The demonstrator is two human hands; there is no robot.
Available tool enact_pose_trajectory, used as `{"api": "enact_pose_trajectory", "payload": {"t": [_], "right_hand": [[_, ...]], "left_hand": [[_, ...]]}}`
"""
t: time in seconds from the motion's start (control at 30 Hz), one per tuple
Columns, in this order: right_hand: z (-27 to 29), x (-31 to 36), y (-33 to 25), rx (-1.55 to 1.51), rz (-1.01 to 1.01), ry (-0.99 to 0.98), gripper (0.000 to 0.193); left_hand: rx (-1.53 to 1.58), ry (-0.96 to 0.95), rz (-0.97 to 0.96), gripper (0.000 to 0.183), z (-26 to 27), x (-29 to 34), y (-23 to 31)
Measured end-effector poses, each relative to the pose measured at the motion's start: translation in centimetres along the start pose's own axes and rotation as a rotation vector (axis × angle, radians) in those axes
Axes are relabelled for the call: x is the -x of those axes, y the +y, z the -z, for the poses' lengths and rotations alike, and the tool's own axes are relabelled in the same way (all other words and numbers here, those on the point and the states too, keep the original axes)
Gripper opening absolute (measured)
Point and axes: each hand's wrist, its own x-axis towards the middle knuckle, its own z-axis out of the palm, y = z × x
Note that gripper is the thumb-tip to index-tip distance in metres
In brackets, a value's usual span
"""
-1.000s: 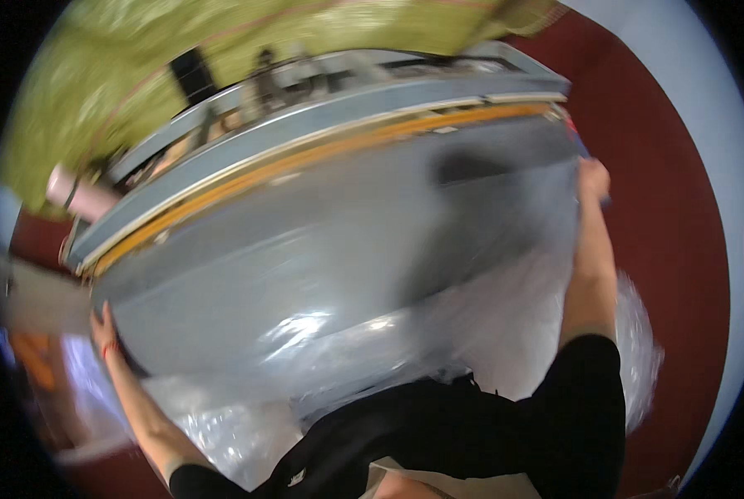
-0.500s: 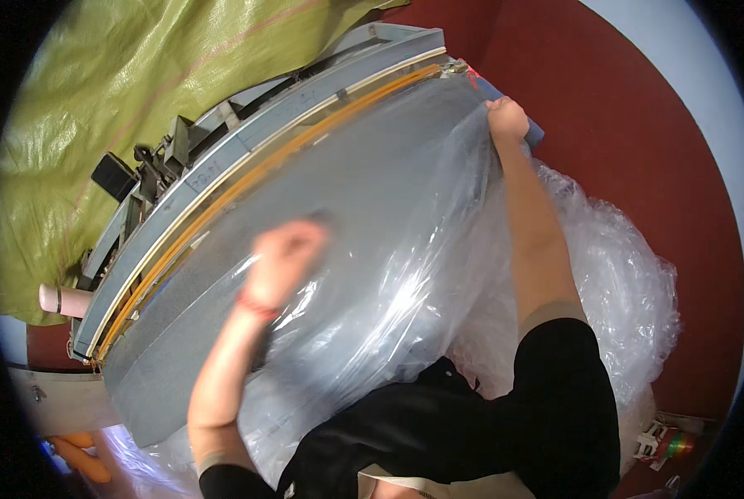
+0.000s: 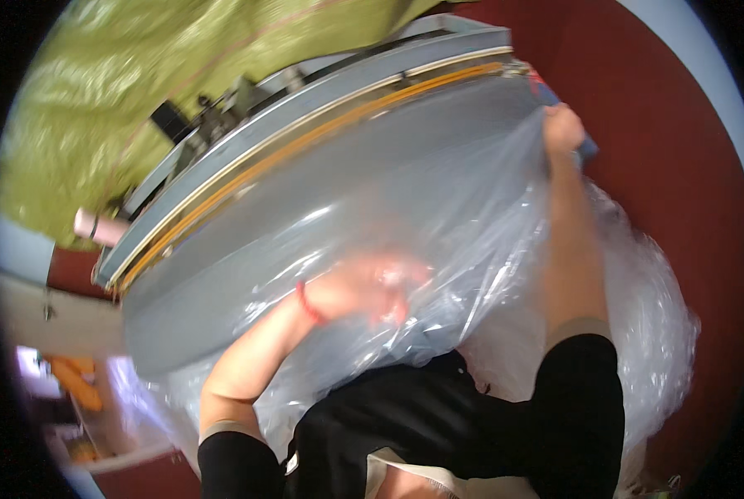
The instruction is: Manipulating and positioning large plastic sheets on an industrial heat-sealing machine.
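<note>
Clear plastic film (image 3: pixel 480 249) is drawn across a long grey panel (image 3: pixel 305 200), creased and shining where it catches light. At the panel's far right corner my right hand (image 3: pixel 563 129) is closed on the film's edge, and the film fans out in tight folds from that grip. My left hand (image 3: pixel 376 287), with a red cord at its wrist, is over the film near the middle, in front of my body. Motion smears its fingers, so I cannot make out whether they grip or only touch the film.
Along the panel's far side runs a grey metal rail (image 3: pixel 305 108) with an orange strip (image 3: pixel 322 133). Behind it lies a yellow-green sheet (image 3: pixel 164 66). A pink cylinder (image 3: pixel 97 227) sits at the rail's left end. Loose film (image 3: pixel 650 333) bunches at right above the dark red floor (image 3: pixel 679 191).
My left hand has swept right and nearer to my body over the film. My right hand keeps its grip at the corner. The whole view has shifted, so the panel appears farther right.
</note>
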Motion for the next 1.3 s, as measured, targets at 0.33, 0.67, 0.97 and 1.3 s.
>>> {"api": "enact_pose_trajectory", "payload": {"t": [0.33, 0.67, 0.97, 1.3], "right_hand": [[0.5, -0.4, -1.1, 0.008, -0.012, -0.24, 0.034], [-0.2, -1.4, 0.9, 0.096, 0.079, -0.203, 0.036], [-0.7, -2.3, 1.7, 0.048, -0.011, -0.247, 0.038], [2.7, -3.9, 8.4, -1.313, -0.335, -0.276, 0.033]], "left_hand": [[-1.326, 0.383, 1.337, 0.028, 2.9, 62.6, -16.3], [-1.826, 1.344, 0.319, 0.047, 2.1, 37.1, -7.3], [-1.473, 1.562, 0.379, 0.052, 10.6, 38.9, -12.4], [-1.556, 1.91, 0.23, 0.023, 14.4, 37.5, -10.5]]}}
